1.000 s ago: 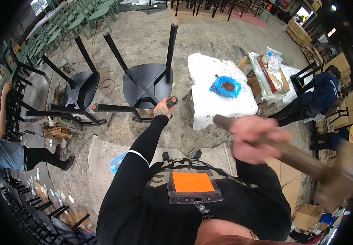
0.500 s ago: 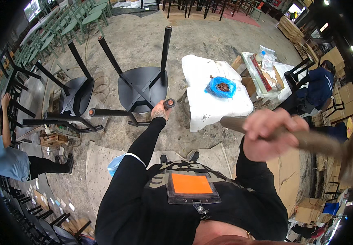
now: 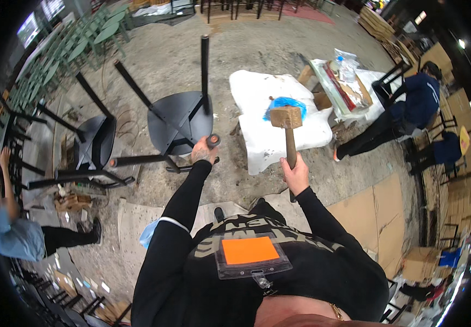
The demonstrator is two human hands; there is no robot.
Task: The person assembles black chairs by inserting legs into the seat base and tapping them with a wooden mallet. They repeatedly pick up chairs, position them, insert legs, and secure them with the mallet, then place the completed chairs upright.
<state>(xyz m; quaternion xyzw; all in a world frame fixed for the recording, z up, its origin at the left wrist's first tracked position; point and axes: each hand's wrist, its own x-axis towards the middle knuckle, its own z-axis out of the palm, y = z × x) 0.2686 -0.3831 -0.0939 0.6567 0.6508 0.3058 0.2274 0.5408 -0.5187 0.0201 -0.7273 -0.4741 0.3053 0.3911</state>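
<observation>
A black chair (image 3: 178, 122) lies upside down on the concrete floor, its legs pointing up and outward. My left hand (image 3: 202, 150) grips the end of the nearest leg (image 3: 212, 141), whose tip shows a round cap. My right hand (image 3: 296, 174) holds a wooden mallet (image 3: 286, 122) by its handle, the block head raised in front of me, above the white sheet and to the right of the chair leg. Both my arms are in black sleeves.
A second upturned black chair (image 3: 91, 147) lies to the left. A white sheet (image 3: 276, 128) with a blue bag (image 3: 285, 103) covers the floor ahead. One person (image 3: 404, 109) bends over at right, another (image 3: 20, 234) stands at left. Flattened cardboard (image 3: 380, 212) lies at right.
My right hand has swung the mallet from far right and close to the camera down and forward, so its head now sits in front of me. My left hand has stayed on the chair leg.
</observation>
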